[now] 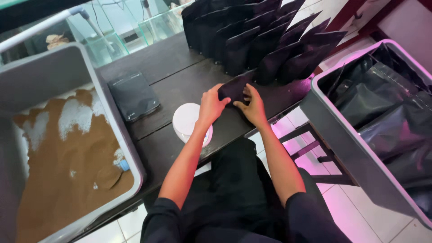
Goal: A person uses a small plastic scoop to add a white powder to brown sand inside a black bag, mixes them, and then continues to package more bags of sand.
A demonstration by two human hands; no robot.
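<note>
A black pouch (232,88) stands on the dark wooden table (171,67), and both my hands grip it. My left hand (211,104) holds its left side and my right hand (253,106) pinches its right side near the top. Just behind it stand several rows of upright black pouches (265,36). A small white round scale (188,121) sits under my left wrist at the table's front edge.
A grey tub (112,112) of brown powder with a small blue scoop (124,165) stands at the left. A flat black pouch (133,96) lies beside it. A grey bin (342,135) of empty black pouches stands at the right on the tiled floor. Glass tanks (153,24) line the back.
</note>
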